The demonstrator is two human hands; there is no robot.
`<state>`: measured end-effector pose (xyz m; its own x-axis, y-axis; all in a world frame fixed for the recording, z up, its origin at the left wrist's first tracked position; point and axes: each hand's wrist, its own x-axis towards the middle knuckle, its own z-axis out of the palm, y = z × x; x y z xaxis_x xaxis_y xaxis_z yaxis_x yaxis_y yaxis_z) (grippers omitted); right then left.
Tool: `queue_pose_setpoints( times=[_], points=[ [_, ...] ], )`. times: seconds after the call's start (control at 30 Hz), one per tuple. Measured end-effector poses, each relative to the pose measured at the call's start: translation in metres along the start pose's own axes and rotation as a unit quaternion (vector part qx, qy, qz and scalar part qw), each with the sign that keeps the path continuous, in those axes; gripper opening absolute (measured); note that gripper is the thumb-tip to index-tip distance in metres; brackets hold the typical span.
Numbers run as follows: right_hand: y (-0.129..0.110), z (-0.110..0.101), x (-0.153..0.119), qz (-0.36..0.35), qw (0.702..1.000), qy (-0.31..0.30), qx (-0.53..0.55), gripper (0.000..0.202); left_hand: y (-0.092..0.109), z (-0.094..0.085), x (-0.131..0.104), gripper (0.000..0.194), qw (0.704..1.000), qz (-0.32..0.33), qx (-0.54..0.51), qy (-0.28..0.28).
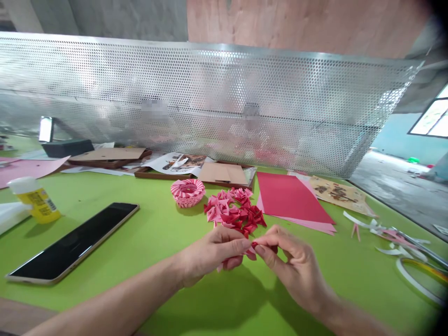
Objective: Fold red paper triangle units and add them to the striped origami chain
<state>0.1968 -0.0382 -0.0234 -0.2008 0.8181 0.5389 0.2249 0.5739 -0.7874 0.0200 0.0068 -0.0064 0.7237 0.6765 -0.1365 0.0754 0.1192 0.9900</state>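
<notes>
The green worktop (147, 261) fills the lower view, with a perforated metal panel (210, 102) standing along its far edge. Brown trays (164, 175) bearing papers and cardboard line that edge, near the panel. To the right of the middle, toward the far right corner, flat red sheets (294, 196) lie over pink ones; these look unworked. A black-screened device (73, 242) lies aslant toward the near left corner, and a pink sheet (24, 171) rests farther back on the left.

Between the middle and the near edge, the left hand (210, 254) and the right hand (294, 261) meet, both with thumb and fingertips pinched on one small folded piece (254, 244), red and pink; its exact shape is hidden. Just beyond them sits a loose pile (241, 212) of folded red and pink pieces, apparently shaped but not joined. The left hand covers its near side, so whether they touch cannot be told.

Just left of the pile stands a pink ring-shaped basket (188, 192), which looks built up. So much folding seems done, while the heap remains unassembled. A yellow glue bottle (42, 207) leans toward the left edge. White and pink strips (399, 238) clutter the right edge, well apart from the hands.
</notes>
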Motion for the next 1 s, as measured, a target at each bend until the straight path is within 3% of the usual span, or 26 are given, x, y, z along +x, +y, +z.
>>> queue_pose_setpoints(
  times=[0.17, 0.27, 0.37, 0.5, 0.7, 1.0],
  points=[
    [0.002, 0.001, 0.005, 0.093, 0.994, 0.028, 0.042, 0.016, 0.005, 0.004, 0.0, 0.041, 0.999, -0.018, 0.034, 0.036],
    [0.005, 0.001, 0.007, 0.15, 0.981, 0.042, 0.116, 0.017, 0.007, 0.008, -0.001, 0.034, 0.985, 0.043, 0.122, 0.112],
    [0.006, 0.001, 0.008, 0.184, 0.969, 0.047, 0.156, 0.017, 0.003, 0.011, -0.002, 0.045, 0.942, 0.132, 0.253, 0.177],
    [0.006, 0.001, 0.007, 0.207, 0.963, 0.034, 0.169, 0.019, -0.004, 0.012, -0.001, 0.028, 0.91, 0.191, 0.328, 0.167],
    [0.011, -0.004, 0.006, 0.241, 0.959, 0.029, 0.149, 0.025, -0.001, 0.012, -0.002, 0.027, 0.914, 0.161, 0.331, 0.173],
    [0.014, -0.001, 0.005, 0.214, 0.965, 0.001, 0.149, 0.023, -0.01, 0.01, 0.001, 0.027, 0.915, 0.16, 0.328, 0.174]
  ],
)
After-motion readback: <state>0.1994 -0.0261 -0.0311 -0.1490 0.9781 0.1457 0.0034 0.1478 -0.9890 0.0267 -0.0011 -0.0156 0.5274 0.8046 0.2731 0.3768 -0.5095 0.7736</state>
